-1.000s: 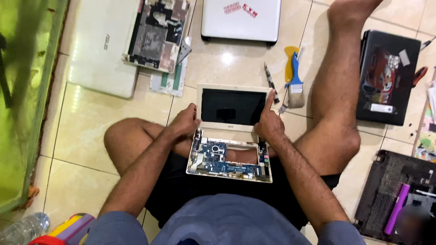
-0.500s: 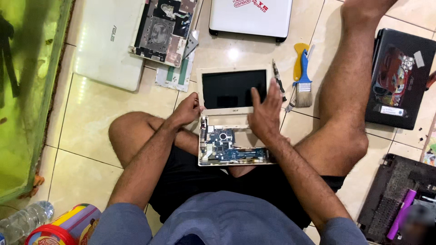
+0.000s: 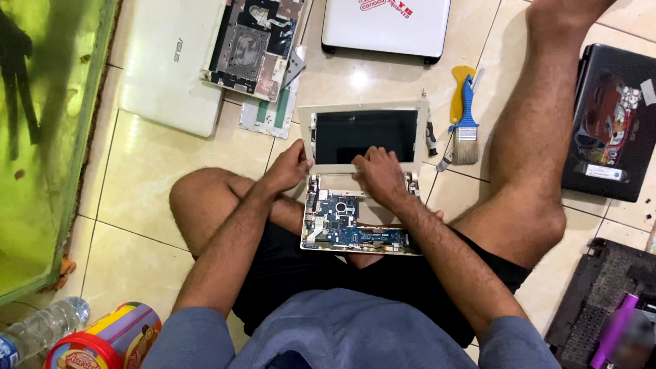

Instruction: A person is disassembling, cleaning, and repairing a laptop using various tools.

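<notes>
A small white laptop rests on my lap with its base opened, showing a blue circuit board [image 3: 345, 225]. Its screen [image 3: 365, 135] lies tilted back toward the tiled floor. My left hand [image 3: 290, 166] grips the lower left corner of the screen frame near the hinge. My right hand [image 3: 379, 176] lies flat on the bottom edge of the screen frame, fingers spread over the hinge area, above the circuit board.
A paintbrush with a blue handle [image 3: 467, 130] and a yellow scraper [image 3: 460, 85] lie right of the screen. White laptops [image 3: 386, 27] [image 3: 167, 68], a stripped laptop chassis [image 3: 253, 44] and a black laptop [image 3: 611, 123] surround me. A green tank [image 3: 41, 137] stands left; bottle [image 3: 37, 331] and tin [image 3: 102, 342] near-left.
My right hand has slid left from the screen's right edge to the middle of its bottom edge. The view has shifted slightly; my left hand stays at the left corner.
</notes>
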